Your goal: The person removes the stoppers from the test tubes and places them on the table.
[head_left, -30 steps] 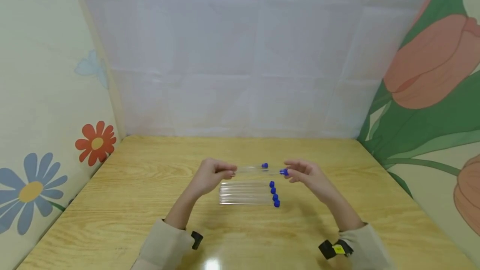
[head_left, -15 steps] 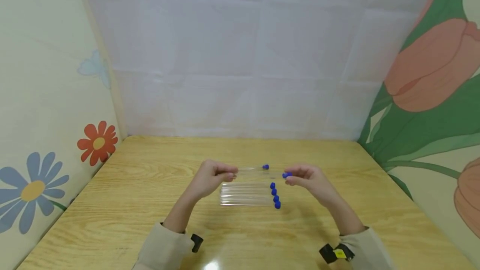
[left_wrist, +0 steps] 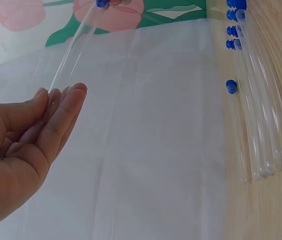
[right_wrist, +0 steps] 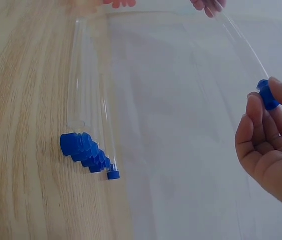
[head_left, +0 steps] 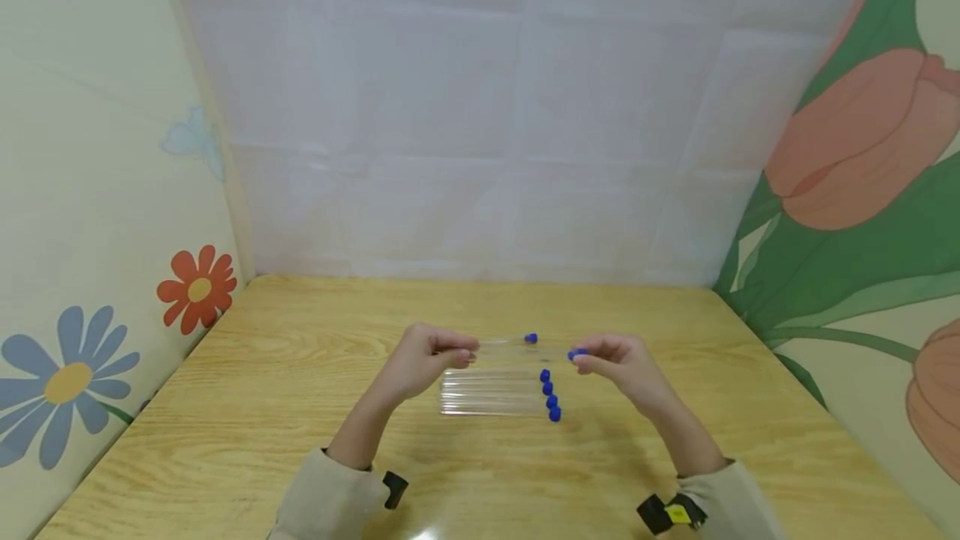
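My left hand pinches the closed end of a clear test tube between thumb and fingertips, above the table. The tube points right, toward my right hand, which pinches a blue cap between thumb and fingers. In the right wrist view the cap's narrow end is right at the tube's mouth. Several clear test tubes lie side by side on the table below, with blue caps at their right ends. Behind them lies another tube, with a blue cap at its end.
The wooden table reaches back to a white cloth backdrop. Flower-patterned panels stand left and right. A black wrist strap shows at my right sleeve.
The right hand's fingers have drawn in closer round the blue cap, which has shifted slightly right. The left hand keeps its grip on the tube. The tubes on the table stay put.
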`<action>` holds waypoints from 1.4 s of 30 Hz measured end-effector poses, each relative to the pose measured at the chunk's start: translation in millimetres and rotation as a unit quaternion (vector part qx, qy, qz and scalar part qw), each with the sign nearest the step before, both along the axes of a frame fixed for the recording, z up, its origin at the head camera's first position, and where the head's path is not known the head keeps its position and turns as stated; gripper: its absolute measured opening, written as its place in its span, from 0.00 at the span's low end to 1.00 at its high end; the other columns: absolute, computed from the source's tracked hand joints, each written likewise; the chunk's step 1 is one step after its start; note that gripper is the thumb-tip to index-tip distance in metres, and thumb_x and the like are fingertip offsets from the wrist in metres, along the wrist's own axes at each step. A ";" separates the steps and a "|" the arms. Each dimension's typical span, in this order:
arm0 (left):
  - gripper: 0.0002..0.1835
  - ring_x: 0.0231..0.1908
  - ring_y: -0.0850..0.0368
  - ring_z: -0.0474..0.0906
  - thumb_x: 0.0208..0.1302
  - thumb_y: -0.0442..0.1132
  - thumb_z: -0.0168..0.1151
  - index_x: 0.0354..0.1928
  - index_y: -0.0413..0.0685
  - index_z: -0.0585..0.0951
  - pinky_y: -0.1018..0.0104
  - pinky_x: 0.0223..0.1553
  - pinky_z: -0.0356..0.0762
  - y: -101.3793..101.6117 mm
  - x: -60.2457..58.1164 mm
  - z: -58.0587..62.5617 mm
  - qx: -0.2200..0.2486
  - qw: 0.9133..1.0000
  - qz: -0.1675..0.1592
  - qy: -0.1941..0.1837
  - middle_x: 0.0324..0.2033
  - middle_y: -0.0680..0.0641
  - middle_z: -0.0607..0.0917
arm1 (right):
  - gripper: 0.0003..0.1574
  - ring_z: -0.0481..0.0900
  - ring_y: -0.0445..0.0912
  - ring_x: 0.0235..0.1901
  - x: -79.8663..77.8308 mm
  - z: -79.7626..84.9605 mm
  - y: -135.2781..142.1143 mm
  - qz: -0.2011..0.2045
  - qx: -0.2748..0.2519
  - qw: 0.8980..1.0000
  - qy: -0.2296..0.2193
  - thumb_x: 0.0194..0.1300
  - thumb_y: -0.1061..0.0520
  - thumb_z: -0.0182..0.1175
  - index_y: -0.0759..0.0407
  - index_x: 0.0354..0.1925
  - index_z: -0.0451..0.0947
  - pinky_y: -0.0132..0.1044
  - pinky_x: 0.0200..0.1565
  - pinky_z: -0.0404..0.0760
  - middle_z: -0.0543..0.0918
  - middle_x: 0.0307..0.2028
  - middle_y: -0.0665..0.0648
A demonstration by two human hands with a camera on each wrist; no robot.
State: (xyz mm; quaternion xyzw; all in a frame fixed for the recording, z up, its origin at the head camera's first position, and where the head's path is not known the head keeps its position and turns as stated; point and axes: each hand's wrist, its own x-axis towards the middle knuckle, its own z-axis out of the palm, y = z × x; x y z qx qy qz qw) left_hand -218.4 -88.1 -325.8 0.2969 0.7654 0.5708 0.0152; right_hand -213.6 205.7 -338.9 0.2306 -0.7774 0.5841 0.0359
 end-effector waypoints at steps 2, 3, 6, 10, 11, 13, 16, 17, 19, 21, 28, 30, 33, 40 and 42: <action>0.11 0.35 0.49 0.81 0.59 0.25 0.54 0.42 0.25 0.77 0.65 0.36 0.78 -0.2 -0.2 0.2 0.000 1.000 -0.001 0.002 0.36 0.32 0.81 | 0.11 0.78 0.44 0.29 0.5 -0.2 -0.7 -0.007 0.004 1.000 0.004 0.59 0.64 0.58 0.76 0.35 0.74 0.34 0.35 0.79 0.81 0.29 0.53; 0.11 0.35 0.49 0.81 0.59 0.25 0.54 0.42 0.25 0.77 0.65 0.36 0.78 -0.1 -0.5 0.1 -0.001 1.000 -0.001 0.001 0.37 0.32 0.80 | 0.11 0.78 0.44 0.29 0.7 -0.2 -1.2 -0.011 0.004 1.000 0.006 0.59 0.64 0.58 0.76 0.34 0.74 0.34 0.35 0.79 0.81 0.29 0.54; 0.11 0.35 0.50 0.81 0.59 0.25 0.54 0.42 0.25 0.77 0.66 0.36 0.78 -0.2 -0.5 1.1 -0.002 1.000 0.001 0.002 0.37 0.33 0.81 | 0.10 0.78 0.42 0.28 1.2 -0.3 -2.8 -0.026 0.006 1.000 0.009 0.58 0.65 0.58 0.75 0.33 0.75 0.33 0.34 0.79 0.81 0.28 0.55; 0.11 0.35 0.50 0.81 0.59 0.24 0.54 0.43 0.26 0.77 0.68 0.36 0.78 0.7 1.9 3.0 -0.004 1.000 0.008 0.000 0.37 0.34 0.81 | 0.09 0.78 0.45 0.27 2.3 -1.2 -3.1 -0.045 0.014 0.999 0.014 0.57 0.65 0.59 0.74 0.32 0.75 0.36 0.33 0.79 0.80 0.28 0.61; 0.11 0.35 0.50 0.81 0.59 0.24 0.54 0.43 0.26 0.77 0.68 0.35 0.78 1.0 2.7 3.4 -0.004 1.000 0.010 0.001 0.37 0.34 0.81 | 0.09 0.78 0.45 0.27 2.8 -1.4 -3.0 -0.048 0.016 0.999 0.017 0.57 0.64 0.59 0.73 0.32 0.76 0.36 0.33 0.79 0.80 0.28 0.62; 0.11 0.35 0.50 0.81 0.58 0.24 0.54 0.43 0.26 0.77 0.69 0.35 0.78 1.8 3.7 3.6 -0.006 1.000 0.014 -0.001 0.38 0.34 0.81 | 0.09 0.78 0.46 0.27 3.7 -1.7 -3.1 -0.054 0.021 0.998 0.024 0.57 0.64 0.60 0.72 0.32 0.76 0.36 0.32 0.79 0.80 0.28 0.63; 0.11 0.35 0.50 0.81 0.58 0.24 0.54 0.43 0.26 0.78 0.69 0.35 0.78 2.5 4.2 3.1 -0.009 1.000 0.020 0.001 0.38 0.35 0.81 | 0.07 0.77 0.42 0.26 5.5 -1.6 -3.9 -0.054 0.024 0.997 0.046 0.57 0.65 0.60 0.71 0.31 0.76 0.34 0.31 0.79 0.81 0.27 0.60; 0.11 0.35 0.50 0.81 0.58 0.23 0.54 0.43 0.27 0.78 0.69 0.35 0.78 2.6 4.3 3.0 -0.010 1.000 0.022 0.000 0.38 0.35 0.81 | 0.06 0.77 0.41 0.26 6.1 -1.8 -4.2 -0.053 0.025 0.997 0.056 0.56 0.66 0.60 0.71 0.30 0.76 0.33 0.30 0.79 0.80 0.27 0.60; 0.11 0.35 0.50 0.81 0.58 0.23 0.54 0.43 0.27 0.78 0.70 0.35 0.78 2.8 4.5 2.9 -0.013 1.000 0.028 0.000 0.38 0.35 0.81 | 0.04 0.77 0.40 0.26 7.3 -1.8 -5.1 -0.052 0.031 0.995 0.077 0.56 0.67 0.59 0.70 0.30 0.76 0.32 0.29 0.79 0.80 0.27 0.61; 0.11 0.35 0.50 0.81 0.58 0.23 0.54 0.42 0.27 0.78 0.70 0.35 0.78 2.9 4.6 3.0 -0.014 0.999 0.034 0.000 0.38 0.34 0.81 | 0.03 0.78 0.39 0.26 8.3 -1.7 -6.2 -0.053 0.035 0.993 0.097 0.56 0.68 0.59 0.70 0.29 0.77 0.33 0.29 0.80 0.80 0.27 0.63; 0.10 0.35 0.50 0.81 0.57 0.22 0.54 0.41 0.27 0.79 0.65 0.36 0.78 3.9 4.2 2.6 -0.011 0.999 0.047 0.003 0.37 0.34 0.81 | 0.01 0.76 0.38 0.23 12.1 0.1 -12.7 -0.081 0.049 0.982 0.162 0.53 0.69 0.61 0.69 0.28 0.78 0.31 0.24 0.78 0.81 0.25 0.56; 0.10 0.35 0.50 0.81 0.56 0.21 0.55 0.40 0.28 0.79 0.65 0.36 0.78 4.2 3.9 2.3 -0.011 0.999 0.050 0.006 0.37 0.35 0.81 | 0.02 0.75 0.38 0.22 13.4 0.5 -15.3 -0.092 0.055 0.976 0.187 0.51 0.71 0.62 0.68 0.27 0.78 0.29 0.23 0.76 0.81 0.24 0.55; 0.10 0.36 0.49 0.80 0.56 0.21 0.55 0.40 0.28 0.79 0.67 0.35 0.78 4.0 3.3 1.5 -0.011 0.999 0.052 0.010 0.37 0.35 0.81 | 0.05 0.75 0.37 0.21 14.5 0.1 -17.7 -0.104 0.066 0.967 0.225 0.49 0.72 0.62 0.67 0.27 0.78 0.28 0.21 0.75 0.81 0.22 0.55; 0.10 0.35 0.49 0.81 0.55 0.20 0.55 0.40 0.26 0.79 0.67 0.35 0.78 0.9 0.5 0.2 -0.021 0.999 0.034 0.024 0.36 0.34 0.82 | 0.07 0.77 0.39 0.25 9.4 -5.2 -9.5 -0.043 0.042 0.975 0.213 0.49 0.77 0.59 0.69 0.28 0.77 0.29 0.26 0.78 0.81 0.25 0.59; 0.10 0.35 0.49 0.81 0.56 0.20 0.54 0.40 0.27 0.79 0.69 0.34 0.78 -0.1 -0.3 0.1 -0.027 0.999 0.023 0.028 0.35 0.34 0.82 | 0.08 0.77 0.39 0.25 8.0 -6.4 -5.9 -0.017 0.031 0.980 0.195 0.50 0.78 0.58 0.71 0.29 0.77 0.29 0.26 0.78 0.80 0.26 0.61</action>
